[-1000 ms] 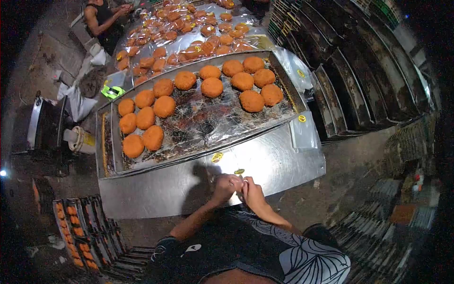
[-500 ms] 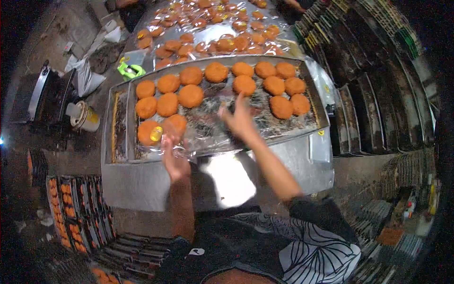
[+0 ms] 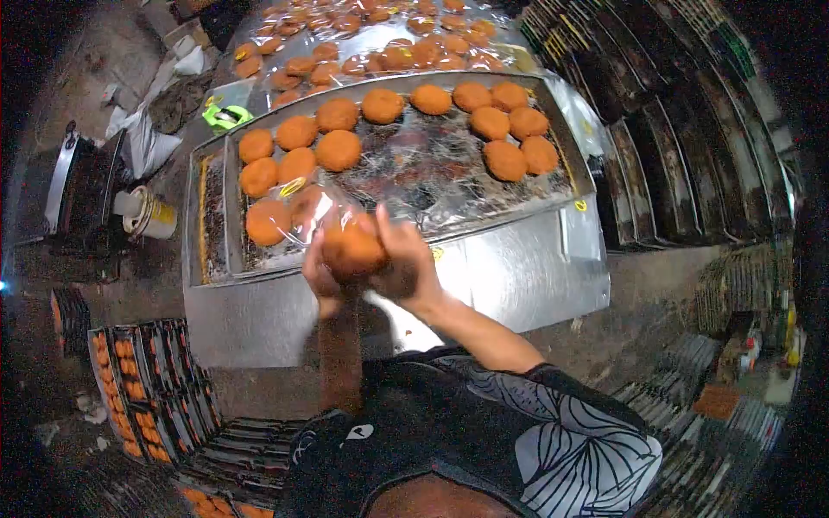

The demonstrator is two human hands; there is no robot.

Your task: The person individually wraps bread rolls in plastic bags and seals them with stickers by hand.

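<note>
My left hand (image 3: 321, 278) and my right hand (image 3: 407, 259) hold one round orange bun (image 3: 350, 246) between them, just above the near rim of a metal tray (image 3: 200, 233). A clear plastic bag (image 3: 316, 207) with a yellow sticker is around or against the bun; it is blurred. Several more orange buns (image 3: 337, 149) lie on crinkled clear film in the tray, in a left group and a right group (image 3: 505, 160).
The tray rests on a shiny steel table (image 3: 509, 276). Behind it lie many wrapped buns (image 3: 380, 52). Dark empty baking tins (image 3: 673, 147) are stacked on the right. Racks of buns (image 3: 138, 388) stand low on the left, beside a cup (image 3: 145, 216) and green tape dispenser (image 3: 226, 115).
A second ago both hands were together at the table edge. They then reached into the tray, and now they hold a bun lifted from the tray's near left part.
</note>
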